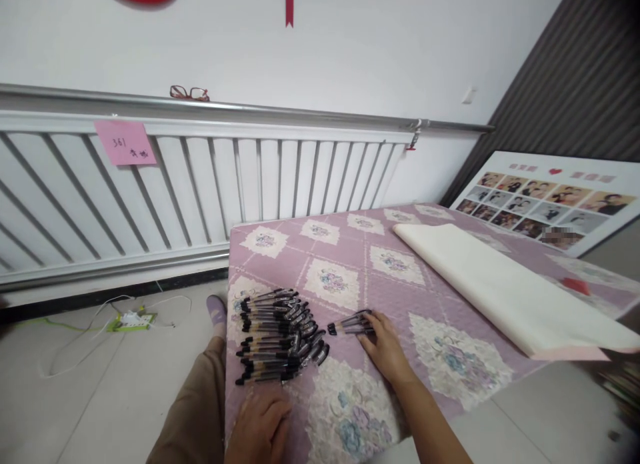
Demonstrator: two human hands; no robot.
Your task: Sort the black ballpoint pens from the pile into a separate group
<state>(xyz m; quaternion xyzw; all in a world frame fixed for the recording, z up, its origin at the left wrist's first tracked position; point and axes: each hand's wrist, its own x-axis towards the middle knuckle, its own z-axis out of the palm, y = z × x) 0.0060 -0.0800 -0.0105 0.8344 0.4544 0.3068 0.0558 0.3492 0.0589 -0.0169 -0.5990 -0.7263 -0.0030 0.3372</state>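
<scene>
A pile of black-capped clear pens [270, 337] lies on the flowered purple cover [345, 244], roughly side by side. To the right of it, my right hand [385, 347] is closed on a few more pens [347, 326], their black ends pointing left toward the pile. The fingers partly hide these held pens. Just below the pile, my left hand [260, 414] rests flat on the cover near its front left corner. It holds nothing, and its fingers are slightly bent.
A cream rolled sheet [500, 284] lies across the right side, beside a photo board [545, 201]. Behind stands a white radiator [280, 177] with a pink note [125, 143]; glasses [189, 93] sit on its pipe. A power strip [133, 321] with cables is on the floor.
</scene>
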